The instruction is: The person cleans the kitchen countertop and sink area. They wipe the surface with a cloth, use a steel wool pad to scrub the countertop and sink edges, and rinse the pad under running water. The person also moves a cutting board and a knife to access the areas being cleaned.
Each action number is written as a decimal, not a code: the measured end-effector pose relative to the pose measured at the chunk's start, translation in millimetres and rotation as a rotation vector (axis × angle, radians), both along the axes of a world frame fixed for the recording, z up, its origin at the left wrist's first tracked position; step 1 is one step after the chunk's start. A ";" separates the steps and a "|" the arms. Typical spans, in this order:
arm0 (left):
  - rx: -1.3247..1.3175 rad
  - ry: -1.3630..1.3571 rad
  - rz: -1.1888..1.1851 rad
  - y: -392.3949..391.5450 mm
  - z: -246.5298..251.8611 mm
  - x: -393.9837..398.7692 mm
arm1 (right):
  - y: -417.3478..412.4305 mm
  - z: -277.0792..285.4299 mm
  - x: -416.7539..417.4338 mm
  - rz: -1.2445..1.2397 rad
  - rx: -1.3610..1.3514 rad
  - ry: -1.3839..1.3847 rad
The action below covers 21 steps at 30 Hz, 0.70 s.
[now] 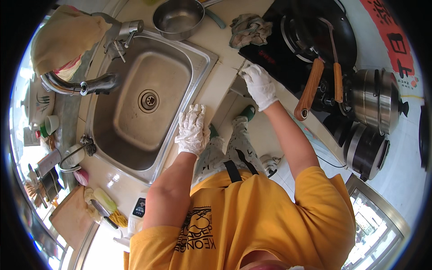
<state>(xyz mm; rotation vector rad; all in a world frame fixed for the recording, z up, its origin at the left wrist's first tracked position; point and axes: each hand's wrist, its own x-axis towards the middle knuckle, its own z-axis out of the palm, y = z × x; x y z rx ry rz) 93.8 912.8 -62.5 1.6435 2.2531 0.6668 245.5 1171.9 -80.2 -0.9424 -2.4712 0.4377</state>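
My left hand (193, 130), in a white glove, rests palm down on the beige countertop (211, 98). It lies along the near rim of the stainless steel sink (153, 101), with nothing seen in it. The sink basin holds nothing, and its round drain (149, 101) shows. My right hand (259, 84), also in a white glove, is at the counter's front edge beside the gas stove (266, 55). Its fingers are bent over a grey edge (239, 86) below the countertop. Whether they grip it cannot be told, since the glove hides the fingertips.
A crumpled cloth (249, 31) and a steel pan (179, 18) lie beyond my hands. On the stove stand a wok (341, 37) and a steel pot (373, 101), with wooden handles jutting out. The faucet (101, 84) reaches over the sink. A white bottle (135, 219) stands by my left arm.
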 end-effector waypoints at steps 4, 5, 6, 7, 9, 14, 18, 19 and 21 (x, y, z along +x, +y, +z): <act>0.001 0.005 -0.007 -0.1 0.5 -0.2 | -2.2 5.7 3.6 -0.003 0.036 0.007; 0.012 0.011 -0.010 -0.6 -0.4 0.4 | -1.7 8.2 -5.2 -0.011 0.050 0.026; 0.014 0.018 -0.016 0.2 1.1 0.8 | 4.8 6.6 -11.7 -0.026 0.056 -0.030; 0.013 0.017 -0.018 0.3 1.5 0.6 | 12.8 1.5 -20.5 -0.037 0.058 -0.082; 0.015 0.010 -0.013 1.9 1.4 1.3 | 13.3 -1.3 -22.3 -0.049 0.022 -0.098; -0.047 0.031 -0.027 0.3 1.0 0.6 | -0.6 -10.2 -10.2 0.041 0.015 0.001; -0.040 0.028 -0.029 -2.1 -2.2 -1.5 | 11.0 4.7 -20.8 -0.054 0.037 -0.104; -0.034 0.026 -0.029 -2.1 -2.3 -1.3 | 11.9 3.8 -23.7 -0.093 0.055 -0.113; -0.018 0.018 -0.027 -1.5 -2.1 -0.2 | 6.2 -0.9 -21.1 -0.082 -0.012 -0.074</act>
